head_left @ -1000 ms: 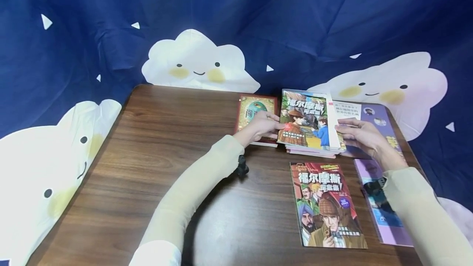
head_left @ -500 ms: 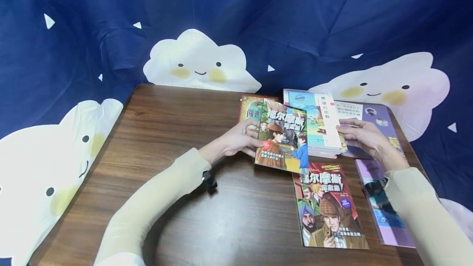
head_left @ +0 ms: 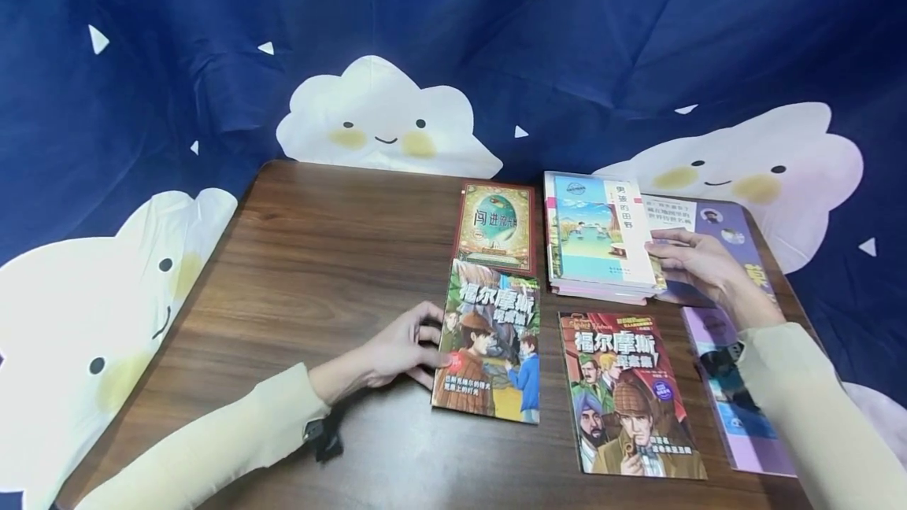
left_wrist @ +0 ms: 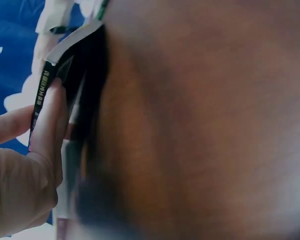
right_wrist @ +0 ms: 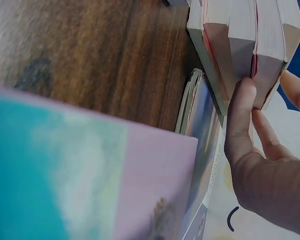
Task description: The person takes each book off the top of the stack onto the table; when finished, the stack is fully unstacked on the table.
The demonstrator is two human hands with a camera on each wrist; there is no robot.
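Observation:
My left hand (head_left: 400, 349) pinches the left edge of a thin comic-style book (head_left: 489, 345), low over the table at centre. In the left wrist view, thumb and fingers lie on either side of the book's dark spine (left_wrist: 42, 92). My right hand (head_left: 697, 258) holds the right side of a stack of books (head_left: 588, 234), topped by a white and blue one. Seen from the right wrist, one finger meets the page edges and another reaches the upper cover. Below the stack lies a red detective comic book (head_left: 627, 400).
A red and gold book (head_left: 496, 223) lies left of the stack. To the right are a purple book (head_left: 737, 238), partly under the right hand, and a lilac book (head_left: 761, 447), partly under the right sleeve. The wooden table (head_left: 333, 250) meets a blue cloth backdrop (head_left: 453, 22).
My left hand has drawn the comic book off the stack, leftward and toward me. The white and blue book beneath is uncovered. My right hand has stayed at the stack.

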